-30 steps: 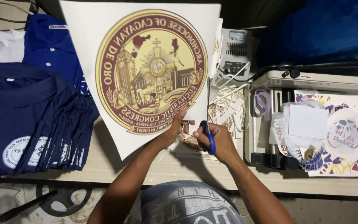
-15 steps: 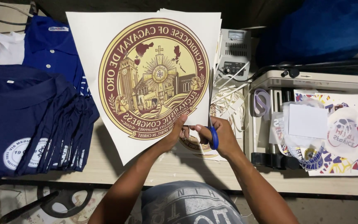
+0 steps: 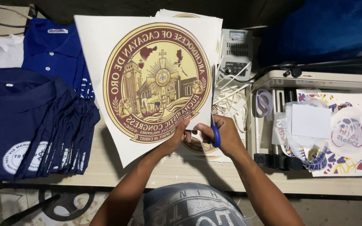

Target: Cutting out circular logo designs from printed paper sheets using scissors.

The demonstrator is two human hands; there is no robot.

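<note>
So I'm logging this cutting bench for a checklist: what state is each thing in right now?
Printed sheet: held up off the table, round emblem uncut.
Scissors: blue handles gripped, blades hidden behind the sheet.
Left hand: pinching the sheet's lower edge.
Right hand: closed around the scissors.
Navy shirts: folded, stacked.
Paper trimmings: loose pile.

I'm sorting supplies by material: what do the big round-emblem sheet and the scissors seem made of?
Emblem sheet: apparently thin paper or transfer film, white with smooth print; it stays flat when held by one edge. Scissors: blue handle, seemingly glossy plastic; blades hidden.
</note>
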